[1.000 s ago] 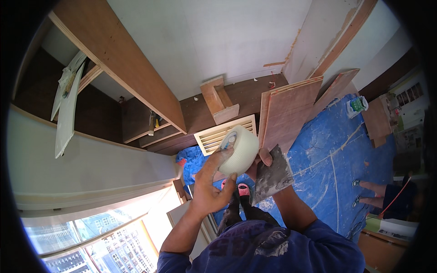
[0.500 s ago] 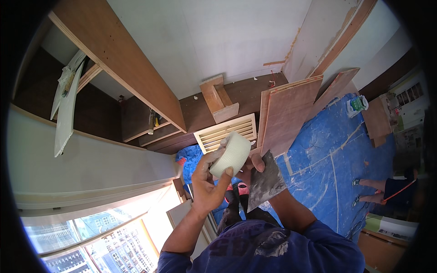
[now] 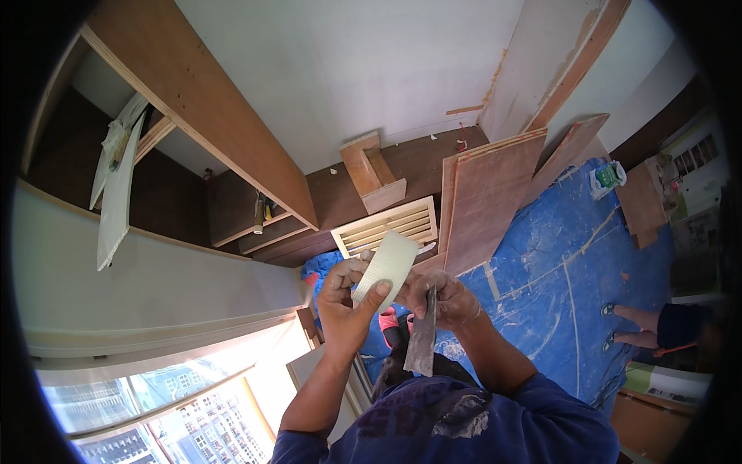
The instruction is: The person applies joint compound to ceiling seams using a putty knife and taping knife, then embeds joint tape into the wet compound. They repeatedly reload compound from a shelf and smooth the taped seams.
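Observation:
My left hand (image 3: 344, 301) is closed on a roll of whitish mesh tape (image 3: 389, 263), thumb pressed on its outer face, the roll turned edge-on above my feet. Just to its right, my right hand (image 3: 447, 301) grips a metal scraper blade (image 3: 421, 344), now seen nearly edge-on and hanging downward. The fingertips of my right hand are at or very near the roll's right side; whether they touch it I cannot tell. Behind the roll lies a slatted pale wooden panel (image 3: 375, 232).
Open shelving (image 3: 201, 100) with white strips and tools is at upper left. Plywood boards (image 3: 491, 201) lean beside a dark bench (image 3: 425, 162) holding a small wooden piece (image 3: 359, 166). A bright window (image 3: 178, 410) is lower left. Another person's legs (image 3: 634, 313) show on blue sheeting (image 3: 549, 294) at right.
The tape roll has turned from showing its hole to showing mostly its outer band. The scraper has rotated from flat-on to edge-on, and my right hand now shows beside the roll.

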Available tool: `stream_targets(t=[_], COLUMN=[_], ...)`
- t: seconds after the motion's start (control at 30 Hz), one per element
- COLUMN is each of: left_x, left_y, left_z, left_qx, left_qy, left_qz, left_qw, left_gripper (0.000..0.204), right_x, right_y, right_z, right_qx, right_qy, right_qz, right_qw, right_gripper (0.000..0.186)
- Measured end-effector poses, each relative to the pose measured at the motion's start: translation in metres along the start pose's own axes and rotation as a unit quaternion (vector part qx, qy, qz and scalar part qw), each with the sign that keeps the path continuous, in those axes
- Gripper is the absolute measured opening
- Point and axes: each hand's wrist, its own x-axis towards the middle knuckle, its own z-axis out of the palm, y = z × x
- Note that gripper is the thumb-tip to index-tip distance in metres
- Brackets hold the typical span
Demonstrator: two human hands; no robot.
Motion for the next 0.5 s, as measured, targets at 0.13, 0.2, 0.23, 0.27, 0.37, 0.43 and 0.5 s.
stream_targets(t=[0.13, 0.2, 0.23, 0.27, 0.37, 0.43, 0.5], left_x=[0.002, 0.001, 0.001, 0.001, -0.003, -0.004, -0.003], left_y=[-0.003, 0.003, 0.007, 0.010, 0.013, 0.009, 0.002], left_z=[-0.003, 0.001, 0.000, -0.003, -0.009, -0.013, -0.019], left_qx=[0.119, 0.278, 0.322, 0.366, 0.420, 0.434, 0.451], left_qy=[-0.001, 0.004, -0.021, -0.046, -0.083, -0.096, -0.108], left_qz=[0.080, 0.190, 0.203, 0.216, 0.248, 0.274, 0.302], left_qw=[0.990, 0.942, 0.924, 0.904, 0.869, 0.853, 0.833], left_gripper=[0.036, 0.040, 0.042, 0.043, 0.047, 0.052, 0.059], right_x=[-0.001, 0.005, 0.009, 0.011, 0.006, 0.004, 0.005], right_y=[-0.016, -0.028, -0.032, -0.034, -0.032, -0.023, -0.019], right_z=[0.004, 0.013, 0.017, 0.019, 0.015, 0.006, 0.004], right_qx=[-0.096, -0.111, -0.116, -0.122, -0.128, -0.123, -0.070], right_qy=[0.022, 0.019, 0.012, 0.004, 0.009, 0.018, 0.016], right_qz=[0.055, 0.058, 0.042, 0.026, 0.020, -0.017, -0.045], right_qw=[0.994, 0.992, 0.992, 0.992, 0.992, 0.992, 0.996], right_gripper=[0.021, 0.020, 0.020, 0.020, 0.023, 0.024, 0.025])
